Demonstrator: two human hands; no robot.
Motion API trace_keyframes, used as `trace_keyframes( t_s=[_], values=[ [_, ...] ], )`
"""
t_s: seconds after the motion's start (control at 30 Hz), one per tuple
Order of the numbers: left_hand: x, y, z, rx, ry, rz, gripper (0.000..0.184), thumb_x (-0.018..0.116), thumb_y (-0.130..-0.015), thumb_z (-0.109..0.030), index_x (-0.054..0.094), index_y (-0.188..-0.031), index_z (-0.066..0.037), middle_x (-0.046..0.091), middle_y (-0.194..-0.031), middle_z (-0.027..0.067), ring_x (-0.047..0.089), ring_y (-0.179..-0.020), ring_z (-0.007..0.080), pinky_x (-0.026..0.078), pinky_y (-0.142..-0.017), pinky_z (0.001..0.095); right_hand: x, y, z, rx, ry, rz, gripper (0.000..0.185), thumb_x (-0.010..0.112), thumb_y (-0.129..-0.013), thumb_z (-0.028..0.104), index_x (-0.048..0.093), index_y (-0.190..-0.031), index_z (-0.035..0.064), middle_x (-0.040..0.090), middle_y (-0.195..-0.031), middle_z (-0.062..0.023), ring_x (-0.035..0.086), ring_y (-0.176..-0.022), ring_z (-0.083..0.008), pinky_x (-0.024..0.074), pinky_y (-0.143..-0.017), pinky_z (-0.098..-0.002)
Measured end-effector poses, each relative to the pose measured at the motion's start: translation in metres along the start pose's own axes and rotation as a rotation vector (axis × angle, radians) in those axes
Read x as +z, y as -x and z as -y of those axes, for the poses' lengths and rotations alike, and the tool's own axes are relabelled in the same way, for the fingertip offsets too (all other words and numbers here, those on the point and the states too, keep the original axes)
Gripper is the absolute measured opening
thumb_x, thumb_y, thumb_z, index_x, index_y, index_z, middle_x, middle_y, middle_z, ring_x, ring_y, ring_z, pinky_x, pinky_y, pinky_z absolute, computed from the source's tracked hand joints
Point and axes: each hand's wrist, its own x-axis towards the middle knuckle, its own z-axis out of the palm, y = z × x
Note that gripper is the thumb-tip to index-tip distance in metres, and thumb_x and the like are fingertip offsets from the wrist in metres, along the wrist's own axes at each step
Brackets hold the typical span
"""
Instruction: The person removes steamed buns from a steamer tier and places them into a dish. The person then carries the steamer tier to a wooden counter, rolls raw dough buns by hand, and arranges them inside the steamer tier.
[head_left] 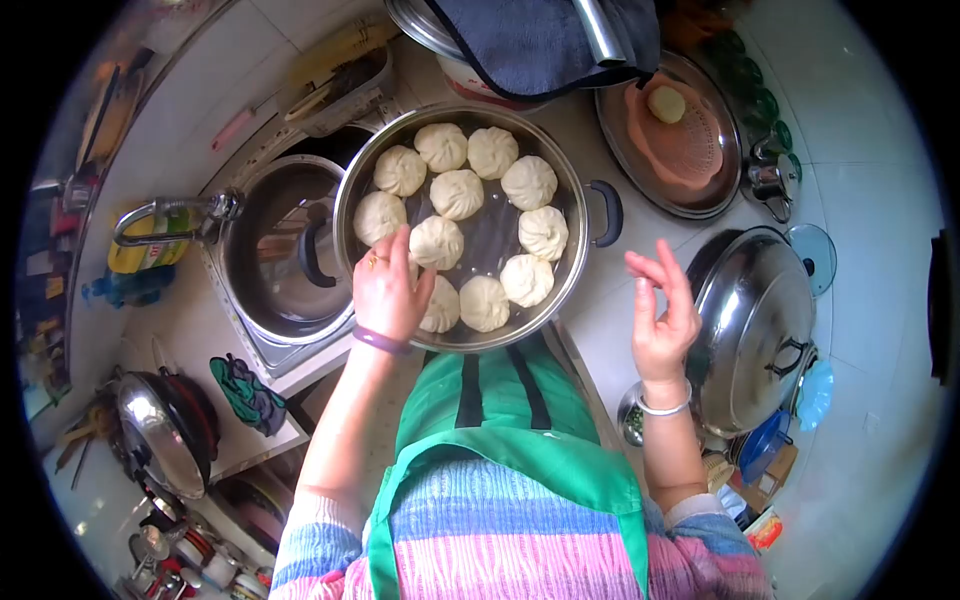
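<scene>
Your left hand (388, 295): over buns (484, 304), pan's (492, 240) 7–8 o'clock, can't tell grip | your right hand (664, 322): beyond 4 o'clock, fingers apart

This is a kitchen. At left a tap (165, 207) stands beside a steel basin (275, 240), at right sits a large domed pan lid (750, 330), and between them a round pan (490, 232) holds pleated dough buns (457, 195).
</scene>
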Motion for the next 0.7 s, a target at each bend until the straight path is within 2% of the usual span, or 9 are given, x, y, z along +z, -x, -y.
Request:
trace_keyframes(
  t_s=[0.07,0.17,0.2,0.3,0.4,0.57,0.7],
  values=[
    [-0.001,-0.002,0.008,-0.098,0.151,0.013,0.058,0.071,-0.075,-0.016,0.050,-0.126,0.002,0.060,-0.111,0.0204,0.060,-0.096,0.0358,0.048,-0.084,0.0426,0.003,0.007,0.013,0.022,-0.029,0.026,0.044,0.059,-0.087,0.000,0.051,-0.131,-0.0018,0.067,-0.109,-0.0144,0.064,-0.089,-0.0209,0.0511,-0.079,-0.0304],
    [-0.014,-0.001,0.015,-0.043,0.245,-0.147,0.053,0.069,-0.078,-0.013,0.051,-0.126,0.001,0.061,-0.108,0.0213,0.061,-0.094,0.0375,0.049,-0.083,0.0425,0.005,0.008,0.022,-0.218,0.263,0.014,0.043,0.060,-0.087,-0.001,0.052,-0.129,-0.0023,0.067,-0.110,-0.0157,0.066,-0.090,-0.0233,0.0517,-0.079,-0.0303],
    [-0.018,0.002,0.016,-0.081,0.388,-0.148,0.050,0.068,-0.079,-0.009,0.053,-0.126,0.000,0.062,-0.109,0.0197,0.062,-0.098,0.0355,0.049,-0.086,0.0402,0.003,0.013,0.026,-0.183,0.213,0.049,0.041,0.060,-0.088,-0.001,0.053,-0.128,-0.0032,0.066,-0.111,-0.0171,0.067,-0.089,-0.0232,0.0527,-0.080,-0.0299],
    [-0.020,0.019,0.020,-0.295,0.753,-0.134,0.043,0.065,-0.083,-0.006,0.055,-0.124,0.000,0.064,-0.107,0.0159,0.064,-0.100,0.0265,0.049,-0.088,0.0348,0.011,0.035,0.031,0.176,-0.258,0.078,0.038,0.059,-0.089,0.001,0.053,-0.127,-0.0038,0.066,-0.110,-0.0176,0.067,-0.090,-0.0223,0.0537,-0.080,-0.0301],
    [-0.032,0.037,0.021,-0.196,0.636,-0.167,0.042,0.064,-0.083,-0.003,0.055,-0.124,0.000,0.064,-0.106,0.0149,0.064,-0.099,0.0250,0.049,-0.087,0.0341,0.016,0.050,0.034,0.126,-0.209,0.142,0.038,0.060,-0.089,0.000,0.054,-0.127,-0.0026,0.067,-0.107,-0.0162,0.067,-0.089,-0.0199,0.0545,-0.077,-0.0292],
    [-0.039,0.071,0.017,-0.177,0.634,-0.127,0.044,0.065,-0.078,0.001,0.056,-0.122,0.001,0.063,-0.102,0.0148,0.063,-0.094,0.0257,0.049,-0.085,0.0351,0.032,0.066,0.048,0.069,-0.199,0.223,0.038,0.061,-0.086,-0.005,0.057,-0.123,-0.0015,0.068,-0.103,-0.0140,0.067,-0.084,-0.0193,0.0547,-0.073,-0.0288],
    [-0.044,0.087,0.011,-0.129,0.599,-0.137,0.052,0.063,-0.075,0.006,0.053,-0.125,-0.001,0.060,-0.108,0.0143,0.063,-0.093,0.0241,0.050,-0.081,0.0317,0.041,0.064,0.057,0.020,-0.224,0.256,0.037,0.061,-0.085,-0.004,0.057,-0.122,-0.0017,0.067,-0.103,-0.0139,0.067,-0.084,-0.0197,0.0549,-0.072,-0.0288]
  ],
)
